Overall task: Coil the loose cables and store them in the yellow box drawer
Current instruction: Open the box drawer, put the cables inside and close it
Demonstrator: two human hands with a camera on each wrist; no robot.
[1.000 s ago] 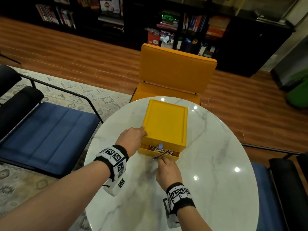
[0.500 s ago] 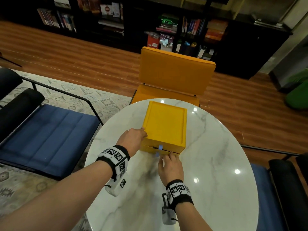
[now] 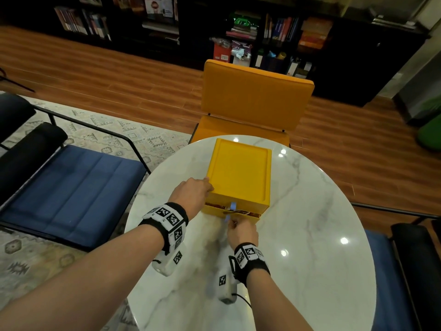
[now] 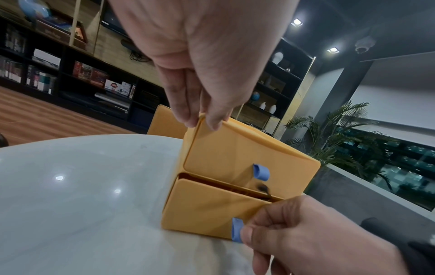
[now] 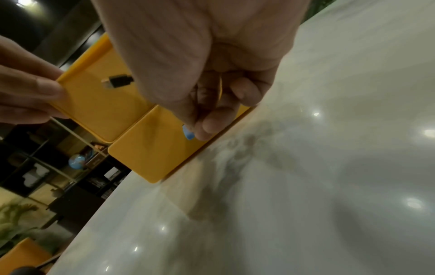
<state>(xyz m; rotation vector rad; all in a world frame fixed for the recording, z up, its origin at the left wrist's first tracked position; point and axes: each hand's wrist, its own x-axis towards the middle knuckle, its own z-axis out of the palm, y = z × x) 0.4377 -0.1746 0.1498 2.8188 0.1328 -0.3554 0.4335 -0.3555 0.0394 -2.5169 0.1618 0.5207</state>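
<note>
Pinching drawer tab (image 4: pixel 236 230) — right fingers (image 4: pixel 266 230); left fingers (image 4: pixel 181 104) grip yellow box (image 4: pixel 235 148).

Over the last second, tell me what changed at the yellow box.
The drawer was pushed almost shut half a second ago and now stands out a crack again, with a black cable plug poking from the gap. The right hand went from touching the drawer front to pinching its blue tab. The left hand stayed holding the left top edge of the box, which kept its place on the table.
</note>
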